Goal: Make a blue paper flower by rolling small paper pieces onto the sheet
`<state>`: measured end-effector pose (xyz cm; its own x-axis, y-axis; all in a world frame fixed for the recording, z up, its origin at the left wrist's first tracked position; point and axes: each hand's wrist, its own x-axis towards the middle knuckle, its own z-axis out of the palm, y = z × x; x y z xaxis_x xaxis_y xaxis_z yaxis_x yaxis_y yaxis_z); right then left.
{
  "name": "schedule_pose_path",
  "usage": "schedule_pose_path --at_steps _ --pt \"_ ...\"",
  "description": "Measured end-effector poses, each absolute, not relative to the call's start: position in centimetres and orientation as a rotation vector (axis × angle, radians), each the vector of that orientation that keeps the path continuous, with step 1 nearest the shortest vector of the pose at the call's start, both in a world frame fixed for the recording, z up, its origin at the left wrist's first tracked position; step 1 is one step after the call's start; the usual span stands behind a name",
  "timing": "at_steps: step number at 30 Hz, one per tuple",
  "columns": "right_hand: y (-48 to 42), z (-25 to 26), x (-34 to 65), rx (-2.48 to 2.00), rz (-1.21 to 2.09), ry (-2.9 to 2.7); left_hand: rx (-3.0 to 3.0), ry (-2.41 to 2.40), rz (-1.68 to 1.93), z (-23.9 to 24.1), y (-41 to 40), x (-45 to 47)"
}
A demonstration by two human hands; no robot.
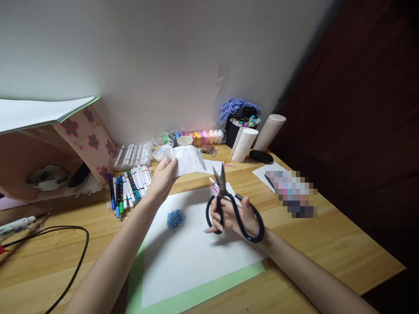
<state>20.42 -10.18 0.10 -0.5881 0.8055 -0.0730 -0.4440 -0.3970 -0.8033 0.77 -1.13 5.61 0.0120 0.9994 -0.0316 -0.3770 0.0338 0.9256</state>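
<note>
My left hand [163, 179] pinches the edge of a white sheet with small blue specks [188, 160], raised above the far side of the table. A bluish patch shows along the sheet's right edge. In my right hand [240, 216] is a pair of black-handled scissors [221, 185], blades pointing up and slightly parted. Below the hands lies a large white paper [183, 266] on a green sheet [196, 302]. On the white paper sits a small heap of blue shreds [176, 219], left of the scissors.
Several markers [131, 187] lie at the left, near a flowered box [94, 144]. A paper cup [185, 140], white rolls [245, 145] and a black pen holder [237, 131] with blue yarn [237, 107] stand along the back. A black cable [85, 248] curves at left.
</note>
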Motion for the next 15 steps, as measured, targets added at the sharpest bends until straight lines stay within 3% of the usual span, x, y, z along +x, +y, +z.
schedule_pose_path --at_steps 6,15 --pt "-9.9 -1.9 18.6 -0.643 2.172 -0.957 0.905 0.957 1.309 5.4 -1.3 0.7" --pt "-9.6 -2.2 18.7 -0.704 2.063 -0.949 1.028 1.069 1.113 5.0 -1.9 1.4"
